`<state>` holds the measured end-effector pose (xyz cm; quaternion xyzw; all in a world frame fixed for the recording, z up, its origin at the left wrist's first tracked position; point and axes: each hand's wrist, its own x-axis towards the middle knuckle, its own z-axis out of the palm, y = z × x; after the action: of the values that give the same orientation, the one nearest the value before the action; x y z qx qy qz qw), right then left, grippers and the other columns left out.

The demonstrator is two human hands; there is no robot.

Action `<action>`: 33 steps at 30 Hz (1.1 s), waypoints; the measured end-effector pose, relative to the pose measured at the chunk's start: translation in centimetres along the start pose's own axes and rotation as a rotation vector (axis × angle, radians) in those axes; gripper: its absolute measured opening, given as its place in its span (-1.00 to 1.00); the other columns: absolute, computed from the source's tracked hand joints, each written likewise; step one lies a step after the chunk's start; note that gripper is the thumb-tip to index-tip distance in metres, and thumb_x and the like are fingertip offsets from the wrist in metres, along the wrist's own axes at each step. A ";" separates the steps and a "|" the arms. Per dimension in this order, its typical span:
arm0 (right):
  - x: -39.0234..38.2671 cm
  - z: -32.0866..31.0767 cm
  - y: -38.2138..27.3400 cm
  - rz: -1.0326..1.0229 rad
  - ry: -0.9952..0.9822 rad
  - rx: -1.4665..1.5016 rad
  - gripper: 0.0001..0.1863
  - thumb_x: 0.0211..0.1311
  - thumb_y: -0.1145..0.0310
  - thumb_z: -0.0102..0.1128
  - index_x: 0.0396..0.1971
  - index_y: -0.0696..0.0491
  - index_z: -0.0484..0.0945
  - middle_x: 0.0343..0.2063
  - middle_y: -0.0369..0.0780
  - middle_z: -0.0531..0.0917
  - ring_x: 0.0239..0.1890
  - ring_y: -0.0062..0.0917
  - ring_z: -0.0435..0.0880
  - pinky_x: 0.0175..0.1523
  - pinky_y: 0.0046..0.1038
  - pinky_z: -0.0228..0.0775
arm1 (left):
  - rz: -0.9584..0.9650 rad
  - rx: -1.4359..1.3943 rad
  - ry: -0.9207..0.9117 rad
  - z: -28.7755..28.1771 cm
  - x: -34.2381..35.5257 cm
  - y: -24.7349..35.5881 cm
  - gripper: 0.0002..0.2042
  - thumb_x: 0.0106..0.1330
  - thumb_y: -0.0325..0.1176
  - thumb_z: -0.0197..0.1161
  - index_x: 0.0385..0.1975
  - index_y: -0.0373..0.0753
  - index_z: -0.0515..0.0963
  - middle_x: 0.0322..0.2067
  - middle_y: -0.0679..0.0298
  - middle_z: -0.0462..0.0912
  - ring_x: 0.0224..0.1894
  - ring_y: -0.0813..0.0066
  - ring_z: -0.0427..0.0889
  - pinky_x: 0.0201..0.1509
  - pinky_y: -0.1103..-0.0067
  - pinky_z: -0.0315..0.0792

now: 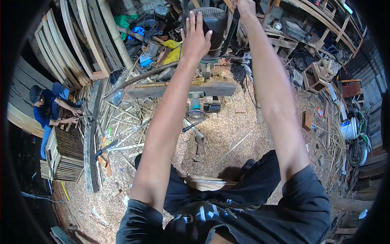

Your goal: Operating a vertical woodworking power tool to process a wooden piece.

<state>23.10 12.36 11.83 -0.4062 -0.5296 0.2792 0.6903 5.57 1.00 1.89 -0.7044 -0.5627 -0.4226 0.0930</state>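
Observation:
My left hand [196, 40] rests with fingers spread on a dark rounded housing with a perforated top [213, 30] at the top centre. My right hand [246, 9] is raised at the upper edge, fingers closed beside a dark upright bar and wooden pieces; what it grips is unclear. Below the housing, a long grey plank [221, 89] lies with yellow-stained strips on it, over a teal power tool [196, 106] on the shavings. A piece of wood [209, 184] lies between my legs, partly hidden.
A co-worker [44, 105] crouches at the left, hands on sticks beside a long beam [90, 154] and stacked slats [65, 154]. Wood scraps and shavings cover the floor. Stools [317, 77], a white bucket [348, 129] and a wheel [358, 153] stand at the right.

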 end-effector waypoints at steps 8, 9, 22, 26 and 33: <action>-3.5 -1.1 -0.2 -0.033 -0.060 0.148 -0.60 0.38 0.09 0.00 -0.60 0.02 0.47 -0.69 -0.37 0.43 -0.62 -0.65 0.37 -0.46 -0.53 0.19 | 0.036 0.002 -0.053 -1.0 -0.5 0.0 -0.18 0.35 -0.03 0.10 0.46 -0.12 -0.23 0.48 0.09 -0.22 0.49 0.04 -0.11 0.46 0.04 -0.10; -4.1 -1.2 -0.1 -0.067 -0.055 0.185 -0.61 0.38 0.10 0.00 -0.60 0.02 0.47 -0.69 -0.37 0.43 -0.62 -0.66 0.37 -0.46 -0.54 0.19 | 0.012 0.016 -0.079 -0.9 -0.6 0.1 -0.17 0.35 -0.02 0.10 0.46 -0.13 -0.23 0.48 0.09 -0.23 0.49 0.04 -0.11 0.46 0.04 -0.10; -12.1 -3.0 -0.1 -0.168 -0.073 0.397 -0.62 0.40 0.22 0.01 -0.63 0.08 0.44 -0.66 -0.38 0.43 -0.56 -0.72 0.34 -0.38 -0.60 0.14 | 0.013 -0.013 0.028 0.6 -1.6 0.1 -0.27 0.41 -0.13 0.05 0.46 -0.11 -0.19 0.47 0.07 -0.20 0.48 0.05 -0.08 0.44 0.00 -0.08; -14.0 -4.0 0.3 -0.260 -0.115 0.319 -0.61 0.42 0.24 -0.03 -0.62 0.11 0.41 -0.65 -0.36 0.41 -0.55 -0.70 0.31 -0.35 -0.59 0.14 | -0.002 -0.039 0.052 1.0 -1.6 0.3 -0.28 0.40 -0.19 0.07 0.45 -0.14 -0.17 0.47 0.07 -0.19 0.49 0.07 -0.09 0.45 0.04 -0.05; -17.2 -4.6 1.8 -0.253 -0.074 0.405 -0.64 0.44 0.29 -0.08 -0.58 0.11 0.39 -0.60 -0.35 0.40 -0.48 -0.68 0.33 -0.32 -0.58 0.16 | 0.053 -0.032 -0.019 0.2 -5.4 -0.1 -0.29 0.40 -0.16 0.05 0.45 -0.21 -0.13 0.46 0.01 -0.13 0.48 0.03 -0.07 0.47 0.08 -0.15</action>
<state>22.70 -2.01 1.14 -0.1794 -0.5342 0.3058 0.7674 5.54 -2.72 -2.01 -0.7244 -0.5378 -0.4223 0.0876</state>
